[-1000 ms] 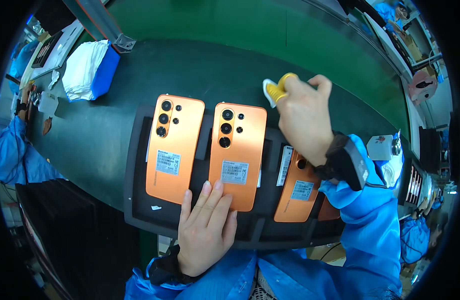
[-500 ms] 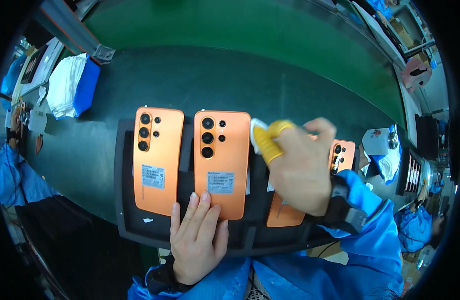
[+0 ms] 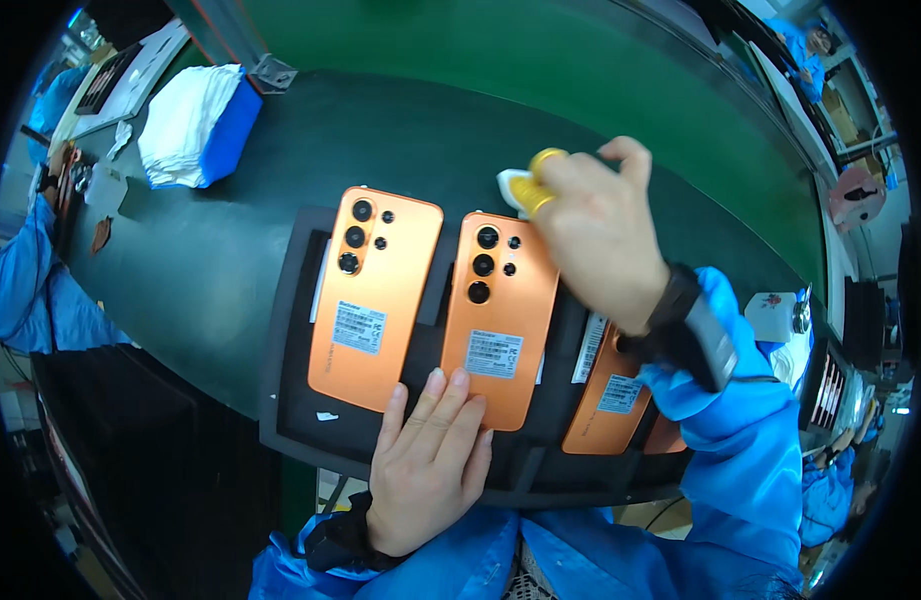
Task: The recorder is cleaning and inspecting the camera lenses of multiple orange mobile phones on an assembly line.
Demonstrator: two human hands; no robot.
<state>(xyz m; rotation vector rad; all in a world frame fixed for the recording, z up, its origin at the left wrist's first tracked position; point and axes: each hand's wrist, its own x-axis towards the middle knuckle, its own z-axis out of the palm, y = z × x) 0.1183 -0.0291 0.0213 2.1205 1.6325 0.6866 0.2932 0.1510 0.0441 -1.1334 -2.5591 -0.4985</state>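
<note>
My left hand [image 3: 428,465] lies open, its fingertips on the lower end of an orange smartphone [image 3: 500,320] that rests back up, with dark round lenses and a pale printed label. My right hand [image 3: 602,235], wearing yellow finger cots, pinches a folded white cloth [image 3: 511,188] just beyond this phone's top right corner. To the left is another orange phone [image 3: 375,310], also back up. Two more, a third phone [image 3: 605,415] and a fourth phone [image 3: 666,437], are partly hidden under my right forearm. All sit at a black compartment tray [image 3: 277,400].
A blue bin [image 3: 230,130] full of white cloths [image 3: 188,125] stands at the far left. On the right is a white pump bottle [image 3: 772,313]. A small white scrap [image 3: 327,416] lies in the tray. Another person's blue sleeve [image 3: 65,300] reaches in at the left.
My right hand has moved with the cloth from beside the phone's right edge to beyond its top corner. The whole view has tilted and shifted; my left hand stays on the same phone.
</note>
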